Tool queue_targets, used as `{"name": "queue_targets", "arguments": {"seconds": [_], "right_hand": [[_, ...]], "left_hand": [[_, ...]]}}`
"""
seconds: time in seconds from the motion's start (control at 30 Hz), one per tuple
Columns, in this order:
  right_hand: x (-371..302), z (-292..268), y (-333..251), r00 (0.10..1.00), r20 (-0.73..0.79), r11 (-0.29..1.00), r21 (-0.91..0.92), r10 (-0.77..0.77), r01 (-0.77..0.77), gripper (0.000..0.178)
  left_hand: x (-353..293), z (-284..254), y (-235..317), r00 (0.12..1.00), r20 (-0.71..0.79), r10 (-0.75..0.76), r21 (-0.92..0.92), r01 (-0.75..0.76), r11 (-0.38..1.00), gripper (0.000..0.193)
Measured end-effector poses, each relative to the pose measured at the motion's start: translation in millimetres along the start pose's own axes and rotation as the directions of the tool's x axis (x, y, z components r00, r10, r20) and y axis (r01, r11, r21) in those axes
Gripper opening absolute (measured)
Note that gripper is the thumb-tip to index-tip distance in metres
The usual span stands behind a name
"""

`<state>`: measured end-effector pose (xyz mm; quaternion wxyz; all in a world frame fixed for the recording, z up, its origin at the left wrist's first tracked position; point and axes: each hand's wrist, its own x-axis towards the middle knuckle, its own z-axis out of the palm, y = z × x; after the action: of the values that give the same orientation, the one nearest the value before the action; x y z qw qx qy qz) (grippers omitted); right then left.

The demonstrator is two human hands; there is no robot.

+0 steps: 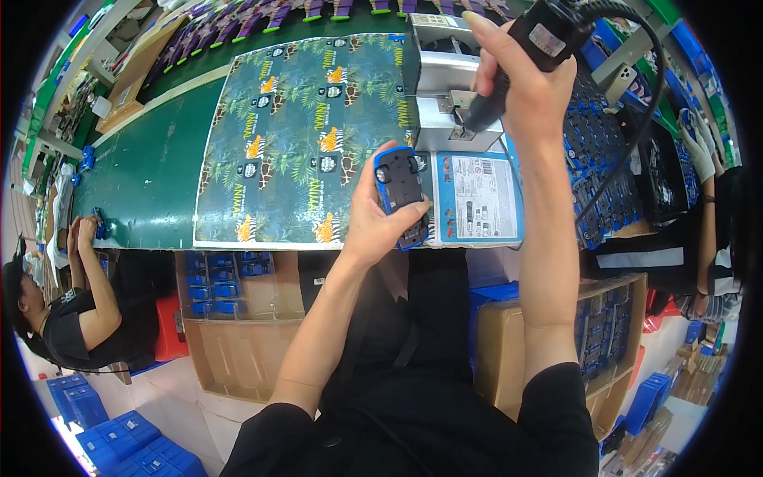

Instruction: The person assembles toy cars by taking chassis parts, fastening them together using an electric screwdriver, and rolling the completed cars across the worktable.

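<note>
Head view, items listed by size.

Counter [151, 175]: long, dark green, smooth matt top; it runs across the upper frame and carries the work at arm's reach.

Printed sheet [302, 135]: large flat card with jungle leaves and striped animals, glossy, lying flat on the counter as a working mat.

Cardboard boxes [238, 350]: open, brown, set under the counter edge on both sides of the lap, so parts can be taken from or dropped into them without reaching far; blue pieces fill the compartments.

Metal fixture [449, 95]: grey, boxy, flat-faced, standing upright on the counter just ahead of the right hand.

Label card [477, 199]: pale blue rectangle, lying flat below the fixture.

Powered driver [524, 56]: black, cylindrical, with a thick cable looping off to the right; held upright, tip down toward the fixture.

Right hand [528, 87]: grip wrapped fully round the driver's barrel.

Toy car [400, 195]: blue plastic shell, black underside turned up, held over the counter's near edge beside the label card, apparently to expose the underside.

Left hand [373, 222]: grip closed on the car, thumb along one side, fingers on the other.
</note>
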<state>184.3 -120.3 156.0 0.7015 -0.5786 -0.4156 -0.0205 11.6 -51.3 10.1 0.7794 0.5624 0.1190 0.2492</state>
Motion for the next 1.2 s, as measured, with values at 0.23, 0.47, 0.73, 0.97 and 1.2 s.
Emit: {"name": "queue_targets", "arguments": {"seconds": [0.23, 0.47, 0.73, 0.97, 1.2], "right_hand": [[-73, -24, -31, 0.970, 0.242, 0.797, 0.591, -0.028, -0.124, 0.021], [-103, -1, -34, 0.974, 0.219, 0.804, 0.589, -0.061, -0.082, 0.019], [-114, 11, -23, 0.972, 0.219, 0.807, 0.556, 0.090, -0.200, 0.020], [-109, 12, -22, 0.940, 0.335, 0.781, 0.569, 0.065, -0.257, 0.031], [-108, 12, -19, 0.921, 0.388, 0.829, 0.528, -0.043, -0.184, 0.033]], "left_hand": [[12, -7, 0, 0.988, -0.128, -0.086, -0.446, 0.020, 0.895, 0.053], [12, -12, -3, 0.980, -0.162, -0.113, -0.437, 0.032, 0.899, 0.054], [13, -6, 0, 0.972, -0.183, -0.144, -0.416, 0.056, 0.908, 0.055], [17, -7, 5, 0.959, -0.180, -0.220, -0.434, 0.123, 0.893, 0.049], [17, -9, 2, 0.960, -0.164, -0.226, -0.426, 0.138, 0.894, 0.051]]}}
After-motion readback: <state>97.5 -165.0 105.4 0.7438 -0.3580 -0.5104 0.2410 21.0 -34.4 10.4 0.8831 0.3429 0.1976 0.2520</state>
